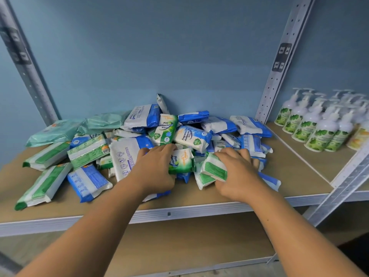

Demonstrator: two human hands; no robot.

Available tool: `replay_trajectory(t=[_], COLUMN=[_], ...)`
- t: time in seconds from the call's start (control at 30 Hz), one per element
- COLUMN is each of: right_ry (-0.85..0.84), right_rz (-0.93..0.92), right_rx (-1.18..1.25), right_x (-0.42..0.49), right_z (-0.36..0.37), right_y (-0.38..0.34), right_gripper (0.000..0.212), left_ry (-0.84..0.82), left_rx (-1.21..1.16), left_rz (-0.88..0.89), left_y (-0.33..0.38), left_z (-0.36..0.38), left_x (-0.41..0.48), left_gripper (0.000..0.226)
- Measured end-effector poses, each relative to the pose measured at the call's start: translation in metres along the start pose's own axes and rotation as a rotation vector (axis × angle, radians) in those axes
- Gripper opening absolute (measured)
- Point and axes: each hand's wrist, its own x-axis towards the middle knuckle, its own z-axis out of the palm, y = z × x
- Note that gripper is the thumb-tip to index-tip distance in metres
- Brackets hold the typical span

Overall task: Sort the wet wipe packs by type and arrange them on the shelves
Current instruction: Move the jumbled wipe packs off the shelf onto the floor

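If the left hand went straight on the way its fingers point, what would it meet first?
The left hand, gripping a sideways pine pack, would likely meet the upright Pine Antibacterial pack just past its fingertips; depth in the pile is unclear.

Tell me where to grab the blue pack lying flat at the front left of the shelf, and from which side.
Probably its near short end, coming from the shelf's front edge. The blue pack lies flat with that end pointing at you and bare shelf before it, while a green pack crowds its left long side.
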Motion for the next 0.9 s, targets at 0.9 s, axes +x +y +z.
replay_trajectory(t=[0.9], right_ry=[-0.024], right_rz=[0.238], right_rx=[-0.033], right_x=[-0.026], right_z=[-0.013], right_y=[0.014], right_gripper=[0.061], left_ry=[-0.131], left_rx=[-0.050], left_rz=[0.125], left_y=[0.001], left_z=[-0.006], left_x=[0.000], left_gripper=[0.083])
